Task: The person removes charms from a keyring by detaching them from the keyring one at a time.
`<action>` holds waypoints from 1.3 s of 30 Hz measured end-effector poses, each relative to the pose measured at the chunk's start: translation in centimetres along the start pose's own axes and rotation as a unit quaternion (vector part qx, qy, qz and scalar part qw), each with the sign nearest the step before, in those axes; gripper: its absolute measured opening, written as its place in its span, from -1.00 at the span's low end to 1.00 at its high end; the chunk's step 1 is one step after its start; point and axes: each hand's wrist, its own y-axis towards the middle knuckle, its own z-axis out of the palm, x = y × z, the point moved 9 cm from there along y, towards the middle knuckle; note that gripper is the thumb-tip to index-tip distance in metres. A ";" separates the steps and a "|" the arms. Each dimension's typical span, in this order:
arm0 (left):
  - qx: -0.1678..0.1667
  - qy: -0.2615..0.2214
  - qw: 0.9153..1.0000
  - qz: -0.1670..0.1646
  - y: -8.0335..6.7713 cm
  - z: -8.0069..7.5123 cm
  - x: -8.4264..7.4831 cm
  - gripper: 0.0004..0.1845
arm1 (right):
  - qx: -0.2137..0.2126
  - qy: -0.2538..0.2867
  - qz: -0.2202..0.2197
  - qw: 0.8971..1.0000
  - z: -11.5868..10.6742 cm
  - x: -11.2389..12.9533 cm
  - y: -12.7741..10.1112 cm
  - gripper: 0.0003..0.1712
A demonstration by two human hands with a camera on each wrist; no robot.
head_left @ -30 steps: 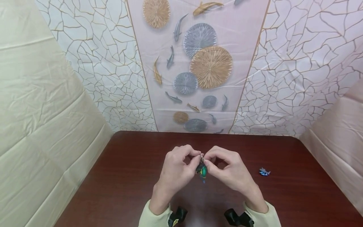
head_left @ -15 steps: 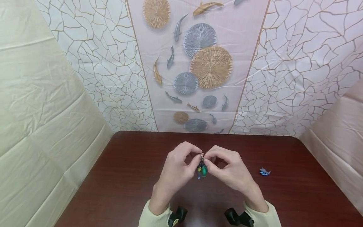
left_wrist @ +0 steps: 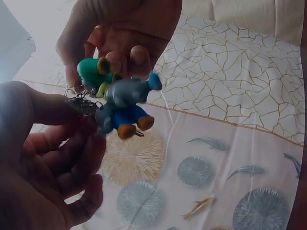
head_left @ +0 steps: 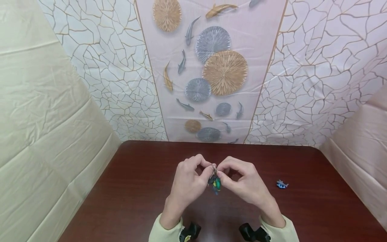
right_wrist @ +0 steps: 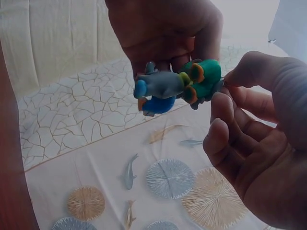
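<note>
Between my hands hangs a bunch of small figure charms (head_left: 216,183) on a metal key ring (head_left: 214,167). My left hand (head_left: 190,178) pinches the ring between thumb and forefinger. From the other side, my right hand (head_left: 245,178) pinches it close to the left fingertips. In the left wrist view a grey figure (left_wrist: 125,92) with a blue tip, a green figure (left_wrist: 89,71) and a blue figure with orange feet (left_wrist: 129,122) dangle from small chains. The right wrist view shows the green figure (right_wrist: 207,76) nearest the right fingertips, which partly hide the ring.
A small blue-grey shark figure (head_left: 282,184) lies on the dark red-brown table (head_left: 136,201), right of my right hand. Patterned cloth (head_left: 223,111) hangs behind the table's far edge, and cream cloth (head_left: 54,134) slopes along the left side.
The charms swing and turn a little below the ring. My left forefinger has lifted and come back down, while the right hand has stayed almost still.
</note>
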 end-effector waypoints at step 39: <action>0.036 -0.050 0.998 0.001 0.1 0.0 0.1 -0.86 | 0.002 -0.014 -0.002 1.000 -0.7 0.1 -0.1 -0.73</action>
